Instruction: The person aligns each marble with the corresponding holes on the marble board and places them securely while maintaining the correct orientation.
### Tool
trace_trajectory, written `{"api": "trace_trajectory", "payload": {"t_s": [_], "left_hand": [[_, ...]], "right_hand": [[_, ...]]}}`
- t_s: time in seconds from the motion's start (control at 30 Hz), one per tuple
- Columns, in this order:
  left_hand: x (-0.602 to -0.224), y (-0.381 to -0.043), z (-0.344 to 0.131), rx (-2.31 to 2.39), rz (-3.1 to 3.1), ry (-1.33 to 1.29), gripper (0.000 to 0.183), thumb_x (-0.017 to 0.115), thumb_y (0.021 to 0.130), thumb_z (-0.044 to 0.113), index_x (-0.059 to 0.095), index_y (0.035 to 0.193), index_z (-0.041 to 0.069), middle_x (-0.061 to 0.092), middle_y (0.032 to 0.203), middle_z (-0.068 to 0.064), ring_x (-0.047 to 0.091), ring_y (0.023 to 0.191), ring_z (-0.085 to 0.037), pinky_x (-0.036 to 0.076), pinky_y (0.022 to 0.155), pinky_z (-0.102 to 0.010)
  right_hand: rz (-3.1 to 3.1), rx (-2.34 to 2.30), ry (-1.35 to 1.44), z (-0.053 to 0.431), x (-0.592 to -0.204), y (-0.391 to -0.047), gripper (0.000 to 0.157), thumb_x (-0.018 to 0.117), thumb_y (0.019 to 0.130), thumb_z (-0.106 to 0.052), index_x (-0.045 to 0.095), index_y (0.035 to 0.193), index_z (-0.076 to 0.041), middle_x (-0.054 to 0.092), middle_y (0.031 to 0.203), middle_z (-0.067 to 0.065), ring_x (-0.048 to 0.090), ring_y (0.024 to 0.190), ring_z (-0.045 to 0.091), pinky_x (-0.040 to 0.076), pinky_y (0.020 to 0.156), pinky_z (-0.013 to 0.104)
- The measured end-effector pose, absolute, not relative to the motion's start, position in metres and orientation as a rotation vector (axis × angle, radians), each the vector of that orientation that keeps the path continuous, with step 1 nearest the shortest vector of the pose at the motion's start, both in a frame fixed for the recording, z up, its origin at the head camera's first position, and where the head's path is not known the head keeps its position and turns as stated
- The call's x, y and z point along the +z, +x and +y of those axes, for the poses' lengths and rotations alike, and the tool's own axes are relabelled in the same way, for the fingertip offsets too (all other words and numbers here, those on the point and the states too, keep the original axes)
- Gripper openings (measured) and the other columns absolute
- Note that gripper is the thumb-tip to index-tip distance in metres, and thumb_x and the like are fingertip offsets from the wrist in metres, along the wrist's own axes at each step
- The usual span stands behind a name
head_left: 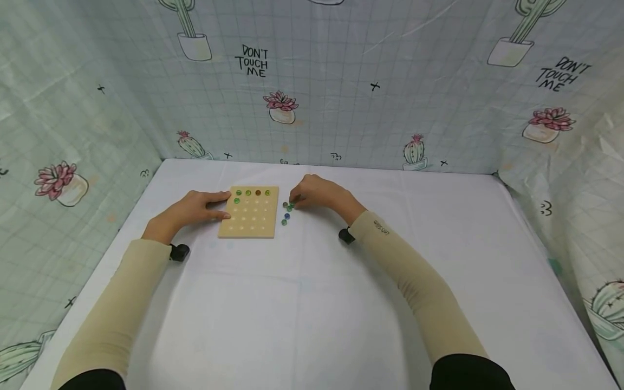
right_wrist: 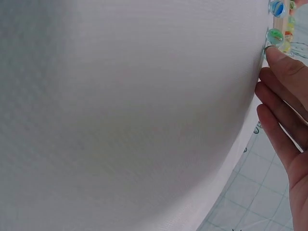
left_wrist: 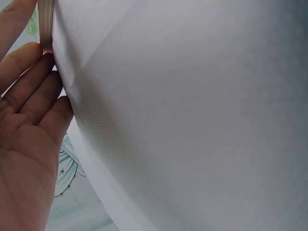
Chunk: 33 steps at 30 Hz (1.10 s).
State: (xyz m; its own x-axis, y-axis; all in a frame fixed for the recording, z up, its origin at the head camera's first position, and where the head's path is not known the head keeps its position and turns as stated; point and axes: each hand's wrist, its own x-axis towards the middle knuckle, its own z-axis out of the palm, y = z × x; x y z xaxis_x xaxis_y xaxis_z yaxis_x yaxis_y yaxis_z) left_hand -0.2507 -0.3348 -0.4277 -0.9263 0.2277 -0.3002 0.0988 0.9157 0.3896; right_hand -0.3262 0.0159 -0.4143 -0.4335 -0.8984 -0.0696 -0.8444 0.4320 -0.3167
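A square wooden board [head_left: 248, 227] with rows of small hollows lies on the white table. Several glass marbles sit along its top row, and one green marble [head_left: 236, 200] is below them at the left. My left hand [head_left: 187, 211] touches the board's left edge with thumb and fingers fairly straight; in the left wrist view its fingertips meet the board's side. Right of the board is a loose group of marbles, among them a blue marble [right_wrist: 277, 8] and a green marble [right_wrist: 275, 36]. My right hand [head_left: 317, 192] has its fingertips at this group; whether it pinches one is hidden.
White cloth covers the table [head_left: 302, 303]. Behind and at the sides hangs a gridded curtain [head_left: 331, 119] printed with cacti and lettering. A dark wrist device [head_left: 179, 252] is on the left wrist, another dark device [head_left: 346, 235] on the right.
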Motion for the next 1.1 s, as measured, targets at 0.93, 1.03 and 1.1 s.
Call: {"api": "trace_trajectory", "payload": {"t_s": [0.93,1.03,1.1], "left_hand": [[-0.4266,-0.2502,-0.3354,0.556,2.722,0.219,0.097,0.07,0.082,0.068,0.035,0.159,0.02,0.028,0.164,-0.013,0.022,0.151,-0.044,0.023,0.12,-0.062],[-0.4268,-0.2503,-0.3352,0.553,2.72,0.212,0.098,0.07,0.082,0.069,0.035,0.159,0.02,0.028,0.164,-0.013,0.022,0.151,-0.044,0.023,0.12,-0.062],[-0.427,-0.2504,-0.3352,0.551,2.719,0.211,0.098,0.07,0.081,0.069,0.035,0.159,0.02,0.028,0.164,-0.013,0.021,0.151,-0.044,0.023,0.12,-0.062]], "right_hand": [[2.487,-0.35,-1.513,0.0157,-0.4162,-0.3264,0.02,0.075,0.095,-0.017,0.079,0.112,-0.008,0.077,0.109,0.002,0.072,0.1,0.012,0.056,0.091,0.023],[2.488,-0.34,-1.514,0.0158,-0.4166,-0.3262,0.021,0.075,0.095,-0.018,0.078,0.113,-0.008,0.077,0.11,0.002,0.071,0.1,0.012,0.056,0.091,0.023],[2.493,-0.335,-1.508,0.0159,-0.4165,-0.3259,0.021,0.074,0.095,-0.018,0.078,0.113,-0.008,0.077,0.11,0.002,0.071,0.1,0.012,0.056,0.091,0.023]]}}
